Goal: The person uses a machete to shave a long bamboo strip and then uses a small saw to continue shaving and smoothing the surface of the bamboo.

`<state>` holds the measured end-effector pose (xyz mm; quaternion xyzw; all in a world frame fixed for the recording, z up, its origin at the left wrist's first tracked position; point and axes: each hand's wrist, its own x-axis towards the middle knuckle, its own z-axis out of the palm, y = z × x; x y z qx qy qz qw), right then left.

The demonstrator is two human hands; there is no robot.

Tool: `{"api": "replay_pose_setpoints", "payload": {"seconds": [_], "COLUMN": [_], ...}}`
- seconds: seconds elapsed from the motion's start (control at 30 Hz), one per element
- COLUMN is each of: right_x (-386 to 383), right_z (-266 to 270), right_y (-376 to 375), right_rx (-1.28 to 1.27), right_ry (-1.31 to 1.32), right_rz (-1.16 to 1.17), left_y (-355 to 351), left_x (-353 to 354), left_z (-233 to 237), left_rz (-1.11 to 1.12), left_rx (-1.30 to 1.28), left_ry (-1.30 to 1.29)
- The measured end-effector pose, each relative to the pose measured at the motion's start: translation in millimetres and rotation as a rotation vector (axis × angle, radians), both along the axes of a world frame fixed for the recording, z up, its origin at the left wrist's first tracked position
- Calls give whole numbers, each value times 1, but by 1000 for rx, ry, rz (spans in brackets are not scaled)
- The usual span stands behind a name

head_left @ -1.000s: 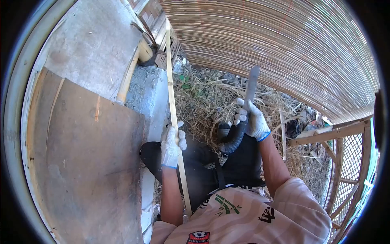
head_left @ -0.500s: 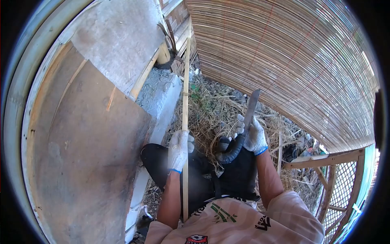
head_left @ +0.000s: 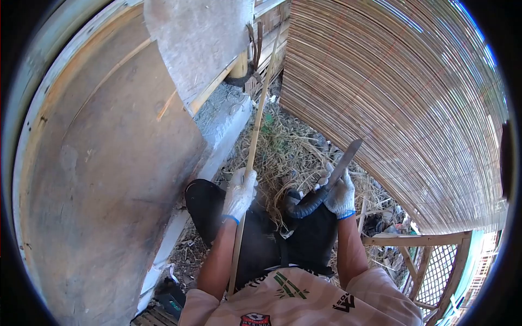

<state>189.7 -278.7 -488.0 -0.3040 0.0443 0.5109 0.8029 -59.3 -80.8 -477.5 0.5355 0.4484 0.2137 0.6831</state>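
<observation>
A long, thin bamboo strip [head_left: 254, 138] runs from my lap up toward the wall at the far end, leaning slightly right at its top. Wrapped around its lower part is my left hand [head_left: 239, 194], in a white knitted glove with a blue cuff. My right hand [head_left: 341, 198], gloved alike, grips a machete near where blade and handle meet. The machete's blade [head_left: 346, 157] points up and to the right. Its dark, ribbed handle [head_left: 307, 209] curves like a hook over my right thigh. Some of my right fingers are hidden behind the machete.
A large brown wooden board [head_left: 119, 163] stands at the left beside a concrete ledge [head_left: 223, 127]. Dry straw [head_left: 288, 144] covers the ground ahead. A slatted bamboo screen [head_left: 391, 98] rises at the right, above a wooden lattice frame [head_left: 435, 266].
The view has shifted. The bamboo strip's upper end now leans to the right. The machete sits lower in view, with its blade tipped further right. Both hands keep their holds.
</observation>
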Motion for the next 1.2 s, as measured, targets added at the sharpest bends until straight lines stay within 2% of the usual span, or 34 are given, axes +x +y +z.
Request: {"api": "replay_pose_setpoints", "payload": {"seconds": [0.07, 0.13, 0.2, 0.23, 0.3, 0.4, 0.47, 0.53, 0.6, 0.7, 0.8, 0.97, 1.2], "right_x": [2, -1, 0, -1, -1, -2, -4, -3, -2, 1, 0, 1, 11], "right_z": [-10, -7, -5, -6, -7, -8, -3, -8, -13, -13, -12, -9, -14], "right_y": [-1, 3, 5, 4, 5, 10, 10, 9, 12, 16, 16, 11, 1], "right_rx": [9, -38, -11, -23, -28, -26, 6, -4, -37, -7, -13, -51, 15], "right_ry": [-42, -22, -32, -45, -68, -49, -52, -42, -63, -51, -40, -13, 24], "right_rz": [38, 11, 20, 32, 47, 56, 61, 58, 62, 68, 53, 28, 29], "left_y": [0, -2, 0, -1, -3, -13, -12, -11, -10, -13, -21, -35, -50], "left_x": [-3, -5, -7, -11, -19, -28, -34, -38, -44, -50, -61, -84, -102], "left_z": [-27, -12, 0, 1, 5, 18, 32, 50, 57, 67, 68, 58, 74], "left_rz": [-16, 14, -16, -15, 1, -20, -62, -49, -70, -114, -133, -116, -108], "left_rx": [356, 440, 99, 98, -323, -438, -404, -397, -367, -196, -83, -27, 121], "left_ry": [197, 226, 89, 83, -397, -520, -516, -400, -393, -133, -16, 51, 232]}}
